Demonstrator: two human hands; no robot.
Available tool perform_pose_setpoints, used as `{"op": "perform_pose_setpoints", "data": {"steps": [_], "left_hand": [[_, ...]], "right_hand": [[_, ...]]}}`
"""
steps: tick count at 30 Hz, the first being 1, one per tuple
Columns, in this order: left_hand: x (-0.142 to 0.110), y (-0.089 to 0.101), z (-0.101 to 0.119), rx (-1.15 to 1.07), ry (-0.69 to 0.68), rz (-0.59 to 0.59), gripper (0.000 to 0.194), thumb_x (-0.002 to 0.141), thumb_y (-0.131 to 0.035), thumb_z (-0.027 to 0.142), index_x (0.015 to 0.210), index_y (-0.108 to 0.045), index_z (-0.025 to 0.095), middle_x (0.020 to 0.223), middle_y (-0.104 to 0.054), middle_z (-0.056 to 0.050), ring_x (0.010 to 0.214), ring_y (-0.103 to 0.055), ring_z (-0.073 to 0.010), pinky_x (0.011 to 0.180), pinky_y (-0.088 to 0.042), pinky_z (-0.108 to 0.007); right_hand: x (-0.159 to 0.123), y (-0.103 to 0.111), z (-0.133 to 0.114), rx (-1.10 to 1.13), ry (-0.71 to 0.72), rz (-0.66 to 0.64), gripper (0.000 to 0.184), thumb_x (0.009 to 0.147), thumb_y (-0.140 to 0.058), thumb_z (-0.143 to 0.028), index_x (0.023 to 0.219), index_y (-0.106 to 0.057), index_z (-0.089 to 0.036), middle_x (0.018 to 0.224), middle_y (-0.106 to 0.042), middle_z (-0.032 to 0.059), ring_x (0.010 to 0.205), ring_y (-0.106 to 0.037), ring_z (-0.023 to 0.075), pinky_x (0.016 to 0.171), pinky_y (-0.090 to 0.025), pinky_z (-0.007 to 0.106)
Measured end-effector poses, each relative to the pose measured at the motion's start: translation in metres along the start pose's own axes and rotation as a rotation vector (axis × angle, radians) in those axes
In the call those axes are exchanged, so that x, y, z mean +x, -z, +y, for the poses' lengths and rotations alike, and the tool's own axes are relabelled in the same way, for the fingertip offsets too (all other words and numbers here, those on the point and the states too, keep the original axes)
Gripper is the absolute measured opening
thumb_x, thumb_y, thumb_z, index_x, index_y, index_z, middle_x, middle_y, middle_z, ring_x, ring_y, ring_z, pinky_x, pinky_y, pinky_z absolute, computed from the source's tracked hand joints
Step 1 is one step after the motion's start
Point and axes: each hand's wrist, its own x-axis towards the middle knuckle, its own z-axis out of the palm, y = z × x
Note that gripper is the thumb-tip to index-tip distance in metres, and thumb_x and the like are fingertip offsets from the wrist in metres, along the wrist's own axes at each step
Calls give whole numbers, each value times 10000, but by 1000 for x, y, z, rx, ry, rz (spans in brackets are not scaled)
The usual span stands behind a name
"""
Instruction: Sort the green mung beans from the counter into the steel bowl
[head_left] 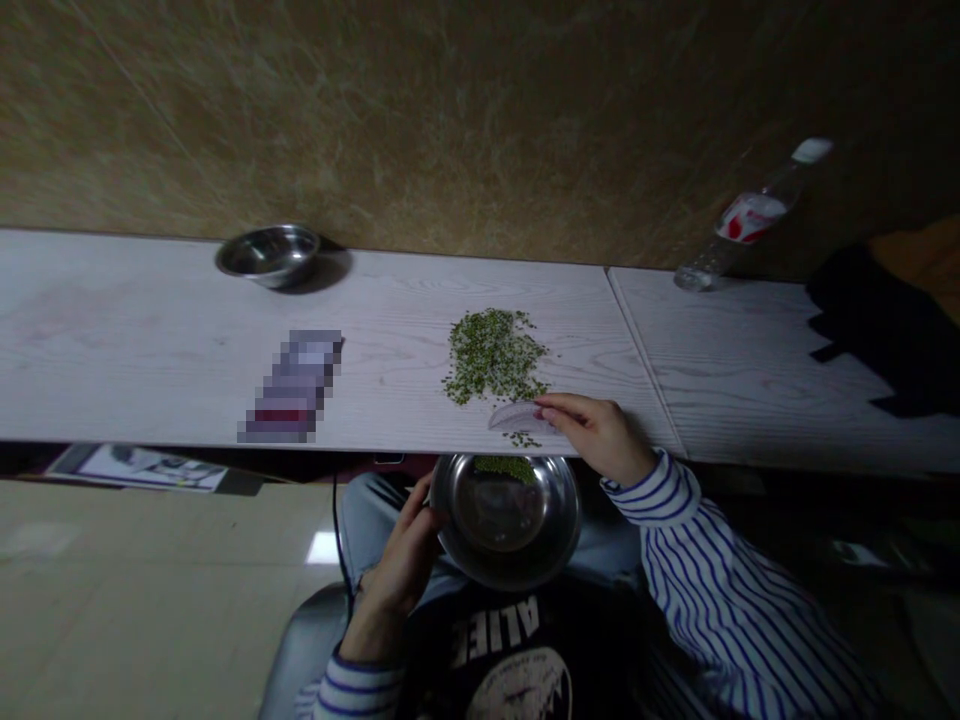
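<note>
Small green beans [495,350], like mung beans, lie spread in a patch on the pale wooden table. My right hand [604,432] pinches a clear, half-round plastic piece [513,415] that resembles a protractor, held at the near side of the patch. A few beans sit between this piece and the table's front edge. Just below that edge is a steel bowl [502,540] over my lap, with some beans along its far side. My left hand [411,548] grips the bowl's left rim, its fingertips partly hidden.
Another steel bowl [268,256] stands at the back left of the table [390,300]. A blurred-out flat item [292,390] lies nearer the front. At the right are a plastic bottle [739,225] and dark cloth [885,320]. A wall rises behind.
</note>
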Motion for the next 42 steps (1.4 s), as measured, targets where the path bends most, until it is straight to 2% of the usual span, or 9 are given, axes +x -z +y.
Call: {"op": "perform_pose_setpoints", "data": {"steps": [7,16,20,25,29,42], "left_hand": [[1,-5,-1,27,41,-23,594,600,-715,219,1194,-710,238,999,-754,-35,854,-642,-248,720,-469,-314],[1,-4,-4,7,24,-66,537,669,-746,212,1204,-714,246,971,-750,-24,813,-637,-209,709,-490,-291],[-1,0,-6,-8,24,-82,514,677,-746,208,1190,-725,246,1031,-762,-34,879,-658,-226,728,-497,-294],[-1,9,-8,-16,2,-25,516,644,-762,229,1159,-736,229,1047,-775,-47,985,-655,-253,788,-493,-308],[0,15,-9,-7,-15,-26,547,636,-749,237,1182,-732,213,1112,-773,-66,1090,-640,-283,884,-473,-342],[0,18,-9,26,37,30,597,640,-751,238,1235,-698,220,1029,-774,-54,1024,-660,-278,855,-475,-350]], "right_hand": [[-9,2,-5,39,3,-43,249,913,-609,-272,1072,-798,-240,1003,-818,64,908,-781,218,861,-631,372],[-25,6,-13,57,-9,-78,255,914,-594,-292,1043,-800,-217,964,-819,82,867,-782,219,819,-637,368],[-28,12,-7,101,-70,1,260,891,-623,-316,1048,-796,-201,948,-819,88,867,-782,230,813,-640,372],[-27,22,4,258,-176,129,347,824,-718,-420,1056,-777,-169,886,-815,102,732,-769,220,692,-649,352],[-25,29,6,316,-213,191,425,749,-796,-490,1026,-774,-169,859,-811,106,719,-758,220,708,-641,357],[-23,35,16,326,-275,237,528,686,-833,-534,1053,-759,-162,863,-804,114,758,-761,241,766,-636,391]]}}
